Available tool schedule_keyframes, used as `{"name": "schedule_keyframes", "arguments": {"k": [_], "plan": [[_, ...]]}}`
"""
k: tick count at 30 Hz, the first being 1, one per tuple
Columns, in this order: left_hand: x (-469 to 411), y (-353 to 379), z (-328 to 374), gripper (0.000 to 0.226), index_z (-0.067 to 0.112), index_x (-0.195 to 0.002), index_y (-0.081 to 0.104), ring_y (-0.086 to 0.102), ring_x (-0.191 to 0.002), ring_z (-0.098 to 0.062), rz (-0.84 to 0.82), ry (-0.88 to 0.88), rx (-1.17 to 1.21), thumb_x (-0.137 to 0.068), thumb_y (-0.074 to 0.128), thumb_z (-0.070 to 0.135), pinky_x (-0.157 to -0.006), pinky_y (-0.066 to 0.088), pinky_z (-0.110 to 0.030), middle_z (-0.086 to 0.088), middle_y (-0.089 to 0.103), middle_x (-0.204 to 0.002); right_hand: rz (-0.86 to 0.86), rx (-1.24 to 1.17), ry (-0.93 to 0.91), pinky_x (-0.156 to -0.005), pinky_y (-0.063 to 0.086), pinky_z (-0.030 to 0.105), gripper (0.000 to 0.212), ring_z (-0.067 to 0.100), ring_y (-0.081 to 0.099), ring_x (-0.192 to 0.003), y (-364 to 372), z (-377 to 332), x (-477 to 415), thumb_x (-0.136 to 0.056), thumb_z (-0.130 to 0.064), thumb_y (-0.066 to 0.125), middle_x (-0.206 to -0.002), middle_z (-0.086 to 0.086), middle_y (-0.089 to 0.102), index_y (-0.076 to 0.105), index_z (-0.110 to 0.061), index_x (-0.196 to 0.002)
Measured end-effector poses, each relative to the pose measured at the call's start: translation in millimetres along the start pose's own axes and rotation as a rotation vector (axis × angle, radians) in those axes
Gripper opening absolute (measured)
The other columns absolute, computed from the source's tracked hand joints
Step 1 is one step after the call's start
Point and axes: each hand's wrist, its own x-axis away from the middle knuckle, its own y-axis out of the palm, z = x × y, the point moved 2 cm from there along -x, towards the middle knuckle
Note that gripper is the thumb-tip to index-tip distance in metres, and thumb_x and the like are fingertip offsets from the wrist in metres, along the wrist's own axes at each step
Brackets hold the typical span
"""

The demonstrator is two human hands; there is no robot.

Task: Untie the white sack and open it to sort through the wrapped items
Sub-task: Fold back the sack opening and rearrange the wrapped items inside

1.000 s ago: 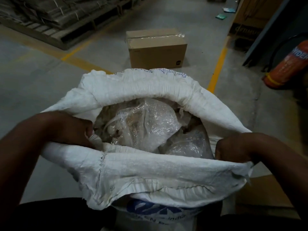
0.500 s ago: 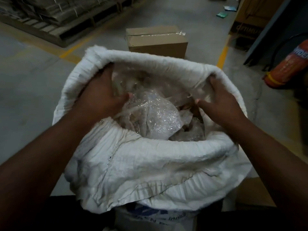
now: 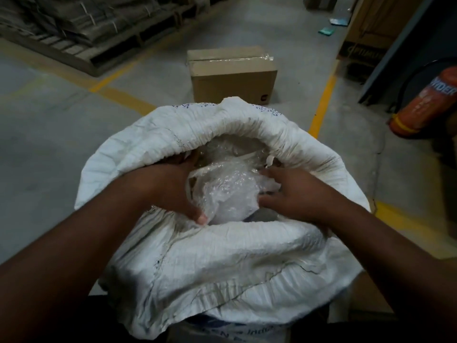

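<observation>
The white woven sack (image 3: 222, 263) stands upright in front of me, mouth wide and its rim rolled down in a thick cuff. Inside lies a round item wrapped in clear bubble plastic (image 3: 225, 194). My left hand (image 3: 170, 189) cups the item's left side, thumb low at its near edge. My right hand (image 3: 294, 194) presses its right side, fingers spread over the plastic. More wrapped plastic shows deeper in the sack behind the item.
A taped cardboard box (image 3: 232, 75) sits on the concrete floor just beyond the sack. Yellow floor lines (image 3: 324, 105) run past it. An orange fire extinguisher (image 3: 427, 105) lies at the right. A pallet of stacked flat cardboard (image 3: 81, 28) fills the far left.
From gripping the sack's rolled rim, both hands went inside the mouth and closed in on the bubble-wrapped item. The rim has been pushed down further.
</observation>
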Motion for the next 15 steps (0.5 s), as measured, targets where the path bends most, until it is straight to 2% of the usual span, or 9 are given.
{"name": "schedule_keyframes", "arguments": {"k": [1, 3, 5, 6, 8, 11, 13, 15], "plan": [[0, 3, 3, 0.171, 0.032, -0.161, -0.022, -0.006, -0.16, -0.02, -0.03, -0.011, -0.013, -0.038, 0.083, 0.088, -0.13, 0.008, -0.038, 0.005, -0.017, -0.172, 0.002, -0.015, -0.066, -0.095, 0.045, 0.026, 0.069, 0.006, 0.056, -0.12, 1, -9, 3, -0.083, -0.046, 0.073, -0.136, -0.009, 0.06, 0.049, -0.037, -0.147], [1, 6, 8, 0.171, 0.032, -0.162, -0.02, -0.008, -0.16, -0.021, -0.061, -0.023, -0.018, -0.038, 0.084, 0.086, -0.13, 0.006, -0.037, 0.005, -0.021, -0.171, 0.002, -0.024, -0.213, -0.112, 0.038, 0.032, 0.078, 0.011, 0.036, -0.146, 5, -23, 5, -0.089, -0.043, 0.066, -0.166, -0.008, 0.028, 0.028, -0.045, -0.157], [1, 7, 14, 0.166, 0.032, -0.164, -0.013, -0.006, -0.16, -0.021, -0.085, -0.031, -0.027, -0.041, 0.086, 0.083, -0.128, 0.007, -0.036, 0.005, -0.018, -0.172, -0.06, 0.007, -0.31, -0.12, 0.027, 0.035, 0.071, 0.013, 0.017, -0.156, 13, -33, 5, -0.093, -0.034, 0.058, -0.171, -0.013, 0.009, 0.029, -0.047, -0.157], [2, 7, 17, 0.164, 0.031, -0.164, -0.01, -0.002, -0.16, -0.022, -0.101, -0.033, -0.034, -0.043, 0.087, 0.082, -0.127, 0.009, -0.035, 0.004, -0.014, -0.173, -0.139, 0.042, -0.316, -0.123, 0.023, 0.035, 0.069, 0.012, 0.01, -0.157, 20, -36, 6, -0.094, -0.026, 0.056, -0.171, -0.013, 0.007, 0.033, -0.044, -0.156], [3, 3, 19, 0.156, 0.027, -0.166, 0.001, 0.014, -0.158, -0.024, -0.15, -0.05, -0.04, -0.047, 0.086, 0.081, -0.125, 0.017, -0.033, 0.002, 0.008, -0.173, -0.383, 0.175, -0.267, -0.126, 0.019, 0.038, 0.067, 0.013, 0.006, -0.158, 36, -36, 9, -0.094, -0.013, 0.054, -0.171, -0.012, 0.009, 0.038, -0.036, -0.155], [4, -7, 4, 0.135, 0.031, -0.157, 0.038, 0.043, -0.144, -0.023, -0.255, -0.123, -0.075, -0.044, 0.074, 0.095, -0.12, 0.034, -0.036, 0.001, 0.04, -0.162, -0.658, 0.322, -0.193, -0.127, 0.019, 0.042, 0.07, 0.017, 0.014, -0.157, 49, -31, 9, -0.095, -0.01, 0.048, -0.171, -0.009, 0.01, 0.031, -0.029, -0.159], [7, -13, -2, 0.109, 0.038, -0.135, 0.063, 0.053, -0.132, -0.019, -0.288, -0.136, -0.08, -0.045, 0.067, 0.1, -0.114, 0.04, -0.035, 0.006, 0.055, -0.148, -0.728, 0.342, -0.157, -0.127, 0.018, 0.038, 0.073, 0.018, 0.016, -0.157, 50, -30, 10, -0.095, -0.009, 0.046, -0.172, -0.007, 0.008, 0.023, -0.028, -0.163], [9, -12, 0, 0.095, 0.036, -0.125, 0.068, 0.055, -0.127, -0.017, -0.266, -0.127, -0.073, -0.052, 0.066, 0.097, -0.109, 0.041, -0.031, 0.007, 0.059, -0.142, -0.737, 0.304, -0.127, -0.125, 0.022, 0.034, 0.075, 0.02, 0.023, -0.155, 48, -32, 12, -0.095, -0.008, 0.046, -0.171, -0.004, 0.015, 0.022, -0.028, -0.163]]}}
